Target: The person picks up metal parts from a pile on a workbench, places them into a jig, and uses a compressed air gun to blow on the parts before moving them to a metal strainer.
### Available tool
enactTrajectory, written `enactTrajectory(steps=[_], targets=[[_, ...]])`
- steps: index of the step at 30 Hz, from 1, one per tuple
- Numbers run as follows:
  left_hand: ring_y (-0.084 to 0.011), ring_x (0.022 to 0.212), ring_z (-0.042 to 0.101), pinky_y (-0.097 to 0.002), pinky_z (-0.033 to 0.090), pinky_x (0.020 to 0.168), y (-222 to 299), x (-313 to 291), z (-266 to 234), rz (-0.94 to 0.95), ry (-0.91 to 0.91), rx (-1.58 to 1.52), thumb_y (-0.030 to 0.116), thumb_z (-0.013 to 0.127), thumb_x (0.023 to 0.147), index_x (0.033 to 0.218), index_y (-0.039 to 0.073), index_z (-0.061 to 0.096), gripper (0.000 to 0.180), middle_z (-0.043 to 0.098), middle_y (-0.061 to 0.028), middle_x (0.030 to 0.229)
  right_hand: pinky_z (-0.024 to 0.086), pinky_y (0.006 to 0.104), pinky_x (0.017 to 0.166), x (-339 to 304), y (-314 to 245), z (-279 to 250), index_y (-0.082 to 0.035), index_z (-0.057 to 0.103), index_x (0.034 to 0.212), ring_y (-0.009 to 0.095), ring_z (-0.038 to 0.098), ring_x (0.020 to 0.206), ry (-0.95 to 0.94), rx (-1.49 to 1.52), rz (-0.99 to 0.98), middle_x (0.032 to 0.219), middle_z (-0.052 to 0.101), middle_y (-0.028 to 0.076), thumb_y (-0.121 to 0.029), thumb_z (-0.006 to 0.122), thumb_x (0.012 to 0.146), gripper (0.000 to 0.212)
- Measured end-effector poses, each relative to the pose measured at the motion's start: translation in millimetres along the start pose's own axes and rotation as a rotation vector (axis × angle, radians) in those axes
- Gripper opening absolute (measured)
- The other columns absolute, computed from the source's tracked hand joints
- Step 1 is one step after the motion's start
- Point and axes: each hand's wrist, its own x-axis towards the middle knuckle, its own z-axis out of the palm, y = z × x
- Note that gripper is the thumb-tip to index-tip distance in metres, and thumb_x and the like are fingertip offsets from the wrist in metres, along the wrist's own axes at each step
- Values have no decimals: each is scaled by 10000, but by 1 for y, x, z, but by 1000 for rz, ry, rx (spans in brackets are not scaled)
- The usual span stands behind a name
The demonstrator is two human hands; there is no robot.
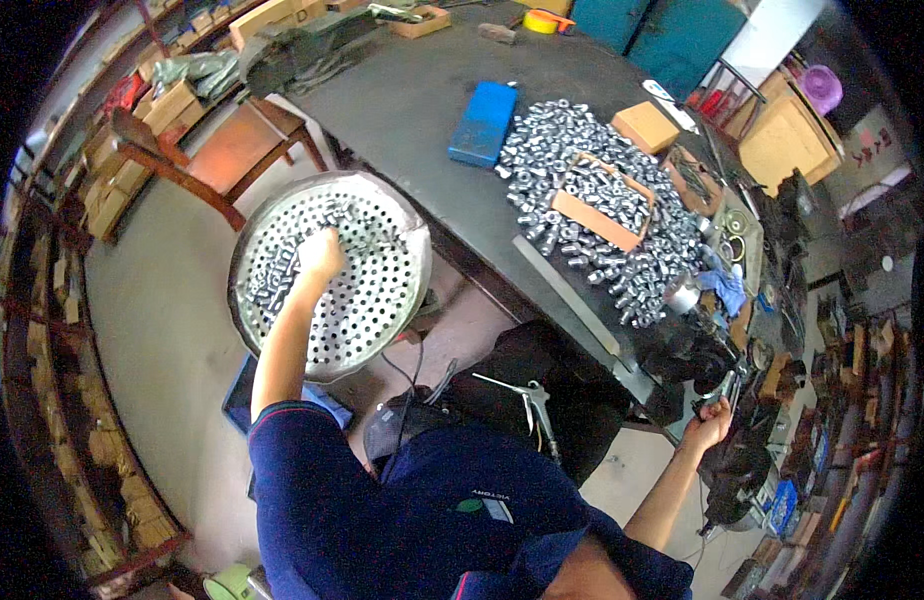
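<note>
My left hand (324, 256) is down in a round perforated metal pan (377, 310), its fingers curled together among small metal fittings (274, 275). Whether a fitting is between those fingers is hidden. Off to the right, my right hand (709, 428) is closed round a shiny metal handle (727, 388) beside a dark bench-mounted device (694, 360). On the dark workbench (382, 110) lies a large heap of metal fittings (542, 190). A shallow cardboard box (597, 220) sits within the heap, filled with more of them.
A blue box (482, 125) and a small cardboard box (645, 127) flank the heap. A metal strip (567, 295) lies along the bench's near edge. An air blow gun (532, 405) hangs before my body. A wooden stool (222, 150) stands beyond the pan, with loaded shelves (67, 400) at left.
</note>
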Motion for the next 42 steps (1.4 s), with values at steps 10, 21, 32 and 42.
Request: enactTrajectory(steps=[10,21,32,42], targets=[[-160,563,566,-278,452,526,60,3,-35,134,-31,-1030,-42,533,637,825,-76,515,192,557,-133,584,262,205,408,-11,-9,19,20,524,846,62,314,464,116,-4,32,566,384,-16,-150,440,844,189],[-141,601,578,-234,470,556,367,-46,-108,716,-808,-1696,-1,532,772,873,-57,536,115,586,-102,712,274,198,406,-11,-8,9,31,521,815,69,333,465,96,52,0,559,401,-2,-130,444,807,179],[-136,591,570,-239,470,549,406,-42,-108,753,-894,-1664,-51,523,753,842,-53,534,90,579,-84,697,257,203,389,-18,-24,24,25,525,769,62,304,443,148,8,44,530,364,-18,-136,480,786,169],[-105,633,551,-240,454,585,400,-40,-112,874,-735,-1465,44,522,787,816,-21,550,78,566,-43,719,179,189,367,23,-93,75,-6,524,808,47,246,430,-102,20,-44,523,306,-44,-199,429,830,216]])
